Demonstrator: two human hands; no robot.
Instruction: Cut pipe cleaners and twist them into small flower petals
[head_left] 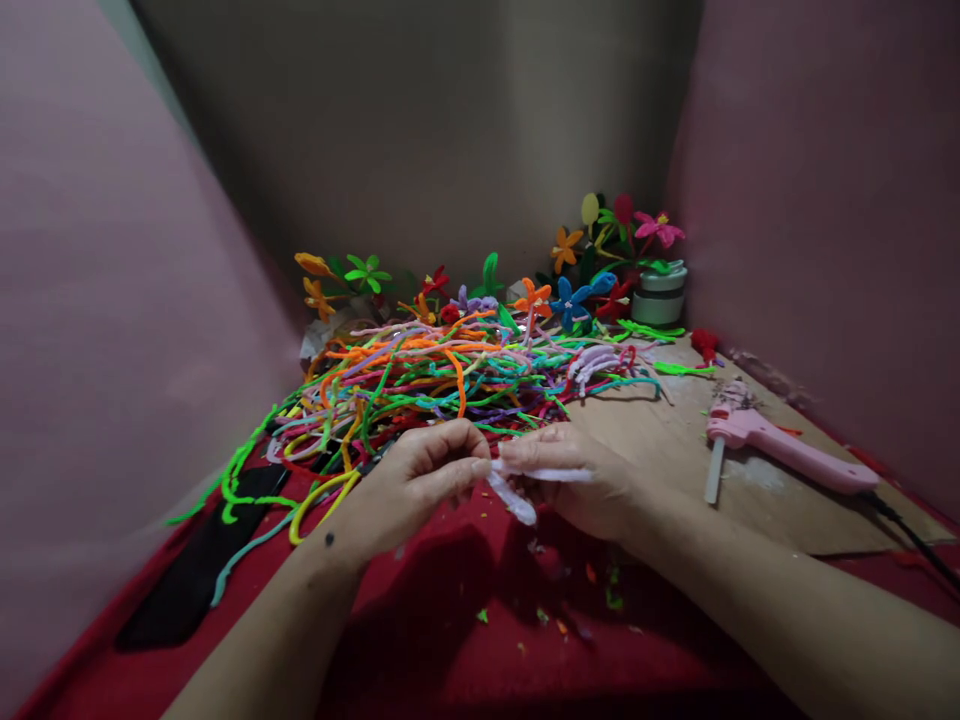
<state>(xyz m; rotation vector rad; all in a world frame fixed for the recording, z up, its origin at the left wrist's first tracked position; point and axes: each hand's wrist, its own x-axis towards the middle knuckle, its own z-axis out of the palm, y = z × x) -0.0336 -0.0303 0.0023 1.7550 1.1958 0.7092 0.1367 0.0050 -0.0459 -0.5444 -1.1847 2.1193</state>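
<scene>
Between my two hands is a pale lilac pipe cleaner [512, 497], bent so that one part hangs down and another runs to the right. My left hand [439, 465] pinches it at the bend between thumb and forefinger. Close beside it, my right hand [570, 475] has its fingers closed on the same pipe cleaner, with the thumb lying along it; the lower fingers are partly hidden. Just beyond both hands lies a big tangled heap of coloured pipe cleaners [420, 370].
A pink glue gun [795, 455] rests on a brown cardboard sheet [645, 430] at the right, its cord trailing off. Pipe-cleaner flowers [571, 303] and a pale green pot [660, 295] stand at the back. A black flat object [202, 570] lies left on the red cloth [450, 640], which carries small scraps.
</scene>
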